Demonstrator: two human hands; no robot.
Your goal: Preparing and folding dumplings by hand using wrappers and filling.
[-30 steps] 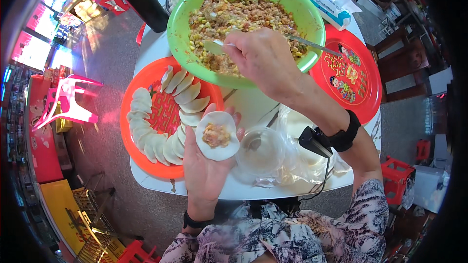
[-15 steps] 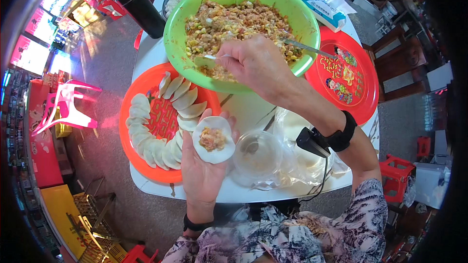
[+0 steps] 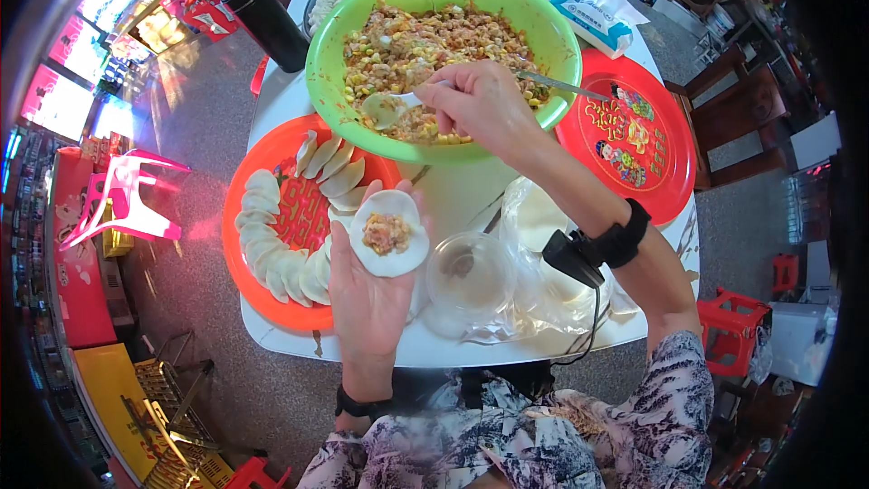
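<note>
White tbl [image 3: 463,192], grey flr [image 3: 213,149]; R fingers [image 3: 438,96] gripping spoon [image 3: 384,110], L fingers [image 3: 342,261] apart under wrapper [image 3: 393,263].

Gap between green bowl [image 3: 425,154] and tub [image 3: 453,294]; right forearm [image 3: 579,186] bars right side.

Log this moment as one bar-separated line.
Left hand: palm up under unfolded wrapper topped with filling | right hand: holding spoon over green bowl | orange tray: dumplings in an arc

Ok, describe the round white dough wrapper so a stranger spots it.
Start at the round green bowl. Below it in view, the open left hand bears the white dough wrapper. Unlike the folded white dumplings on the round orange plate to its left, it lies unfolded, its pinkish filling exposed.
</note>
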